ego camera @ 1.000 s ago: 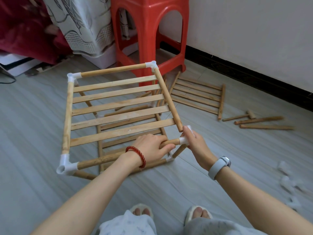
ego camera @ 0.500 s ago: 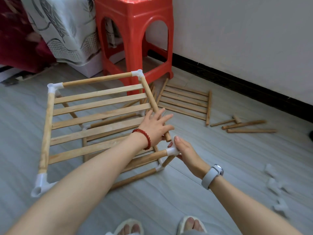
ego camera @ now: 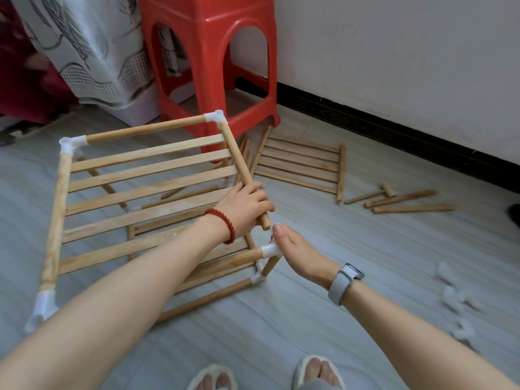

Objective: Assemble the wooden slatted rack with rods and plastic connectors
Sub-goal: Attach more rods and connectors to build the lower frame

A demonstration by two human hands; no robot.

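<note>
Fingers of left hand (ego camera: 247, 205) wrap the side rod (ego camera: 239, 161); right hand (ego camera: 295, 249) grips the white connector (ego camera: 269, 251) below its free end.

Red stool (ego camera: 213, 52), white connectors (ego camera: 270, 251), tan slats (ego camera: 152, 161)

Premises: a domestic room, in use as a living space. Evidence follows. Grey wood-effect floor (ego camera: 351, 277) meeting a plain white wall (ego camera: 394, 66) with a dark skirting board (ego camera: 394, 130). A red plastic stool (ego camera: 213, 66) stands near the wall. A patterned white cloth (ego camera: 92, 38) drapes over a white perforated basket (ego camera: 118, 83) beside the stool; dark red fabric (ego camera: 25, 88) lies at the left edge. The person wears indoor slippers (ego camera: 318, 370).
</note>
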